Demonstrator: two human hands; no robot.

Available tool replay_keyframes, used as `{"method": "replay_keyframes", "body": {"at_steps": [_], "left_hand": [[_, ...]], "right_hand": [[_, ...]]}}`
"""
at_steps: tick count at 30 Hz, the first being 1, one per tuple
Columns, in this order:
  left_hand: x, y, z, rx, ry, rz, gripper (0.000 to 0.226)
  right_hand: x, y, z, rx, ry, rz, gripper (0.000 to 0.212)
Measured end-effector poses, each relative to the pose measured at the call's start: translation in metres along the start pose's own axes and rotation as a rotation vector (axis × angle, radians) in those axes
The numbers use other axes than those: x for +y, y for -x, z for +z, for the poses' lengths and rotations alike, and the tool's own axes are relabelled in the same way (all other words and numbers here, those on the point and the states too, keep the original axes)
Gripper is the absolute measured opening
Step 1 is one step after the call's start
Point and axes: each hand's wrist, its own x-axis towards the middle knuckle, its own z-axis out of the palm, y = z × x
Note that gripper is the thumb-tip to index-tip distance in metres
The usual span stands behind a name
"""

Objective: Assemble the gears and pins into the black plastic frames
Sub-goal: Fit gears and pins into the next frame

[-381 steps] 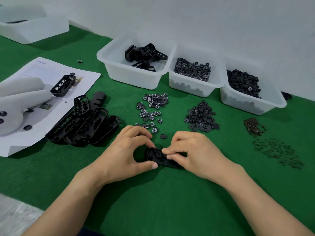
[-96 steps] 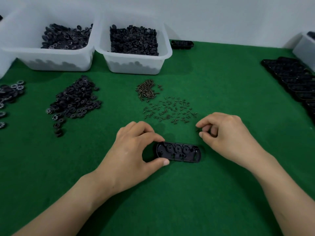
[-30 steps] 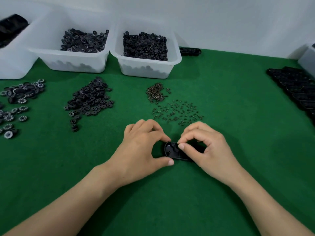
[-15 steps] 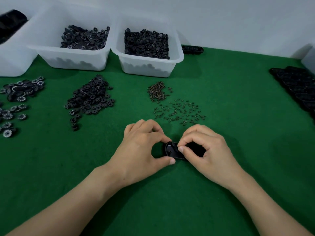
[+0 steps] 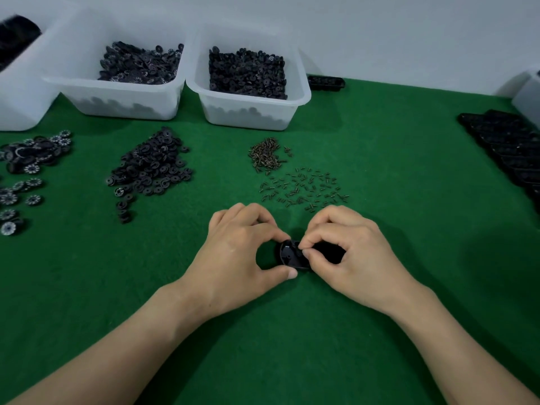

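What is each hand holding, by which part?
The left hand pinches the black frame by its left end. The right hand pinches over its middle; a pin there cannot be told.

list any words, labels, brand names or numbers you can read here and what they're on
No text can be read in this view.
On the translucent white plastic bins: no label shows on the walls facing the camera.
On the oval black plastic frame: no marking is visible.
On the black gears with pale patterns: the marks are too small to read.
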Motion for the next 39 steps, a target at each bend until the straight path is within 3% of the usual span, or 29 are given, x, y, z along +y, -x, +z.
{"method": "replay_keyframes", "body": {"at_steps": [4, 7, 12, 19, 25, 31, 39], "left_hand": [[0.0, 0.001, -0.001, -0.006, -0.002, 0.002, 0.04], [0.0, 0.001, -0.001, -0.018, -0.003, 0.005, 0.044], [-0.001, 0.002, 0.0, -0.02, -0.019, 0.018, 0.045], [0.001, 0.003, -0.001, -0.018, -0.029, 0.025, 0.054], [0.003, 0.001, -0.001, -0.021, -0.001, 0.027, 0.05], [0.0, 0.001, 0.001, -0.008, 0.009, 0.026, 0.044], [0.0, 0.0, 0.001, -0.003, 0.011, 0.019, 0.043]], "right_hand": [[0.003, 0.002, -0.007, -0.01, -0.221, 0.13, 0.016], [0.011, 0.001, -0.018, 0.123, -0.308, 0.284, 0.019], [0.037, 0.001, -0.037, 0.226, -0.099, 0.433, 0.022], [0.039, -0.002, -0.034, 0.009, 0.15, 0.308, 0.016], [0.03, -0.003, -0.032, -0.021, 0.286, 0.259, 0.008], [0.002, 0.008, -0.018, 0.068, -0.148, 0.204, 0.018], [0.005, 0.01, -0.005, 0.011, -0.224, 0.224, 0.017]]}}
